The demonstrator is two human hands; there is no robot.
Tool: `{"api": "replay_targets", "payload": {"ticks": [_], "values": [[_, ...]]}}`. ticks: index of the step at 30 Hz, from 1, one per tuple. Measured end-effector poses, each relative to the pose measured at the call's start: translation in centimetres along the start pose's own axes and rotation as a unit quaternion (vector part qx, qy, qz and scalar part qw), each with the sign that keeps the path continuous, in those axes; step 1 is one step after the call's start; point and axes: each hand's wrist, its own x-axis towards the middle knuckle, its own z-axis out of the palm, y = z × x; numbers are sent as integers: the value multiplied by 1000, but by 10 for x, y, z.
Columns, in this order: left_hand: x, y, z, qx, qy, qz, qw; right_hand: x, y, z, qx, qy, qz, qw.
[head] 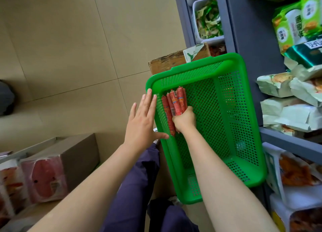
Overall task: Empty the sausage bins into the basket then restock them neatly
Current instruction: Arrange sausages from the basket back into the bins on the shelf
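- At the far left we see a cardboard box [76, 155] on the tiled floor [61, 40], with pink and red food packs [45, 177] beside it.
- Next we see our left hand [142, 122]. Its fingers are straight and spread flat, and they press on the left rim of the green basket [244, 170].
- Below it we see our legs in dark blue trousers [132, 188].
- The green basket has little holes all over. It sits tilted next to the shelf, with a brown box [167, 62] just behind it.
- Inside the basket, close to its left wall, we see a bunch of red sausages [176, 103].
- Our right hand [184, 118] is curled round the near end of that bunch and holds it tight. The far ends point away from us.
- On the right stands the grey shelf [250, 40]. We see a white bin of green and white snacks [209, 21], green packs [292, 26] higher up, and white paper bags [289, 113] below them.
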Motion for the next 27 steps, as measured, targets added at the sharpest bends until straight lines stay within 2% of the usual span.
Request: {"api": "replay_targets", "payload": {"ticks": [3, 6, 7, 9, 11, 13, 14, 15, 17, 22, 27], "values": [[-2, 1, -1, -13, -8, -6, 1000, -14, 7, -11, 115, -61, 21, 991], [-4, 8, -6, -22, -3, -21, 1000, -44, 14, -45, 235, -136, 12, 962], [-6, 14, -9, -41, 13, -33, 999, -55, 15, -59, 265, -155, 4, 952], [-13, 37, -23, -164, 55, -74, 982, -81, 20, -92, 328, -189, -16, 925], [-24, 70, -46, -322, 58, -119, 937, -111, 27, -124, 391, -234, -44, 889], [-40, 112, -74, -473, -14, -138, 870, -146, 37, -157, 426, -267, -89, 860], [-46, 127, -85, -532, -61, -129, 835, -159, 41, -169, 421, -276, -109, 857], [-58, 146, -95, -563, -98, -98, 815, -178, 47, -184, 413, -271, -132, 860], [-88, 185, -112, -581, -137, -30, 802, -219, 64, -214, 402, -245, -170, 866], [-193, 284, -145, -580, -114, 68, 804, -331, 139, -277, 449, -182, -214, 848], [-310, 363, -153, -579, -109, 127, 798, -450, 227, -326, 494, -72, -220, 838]]}}
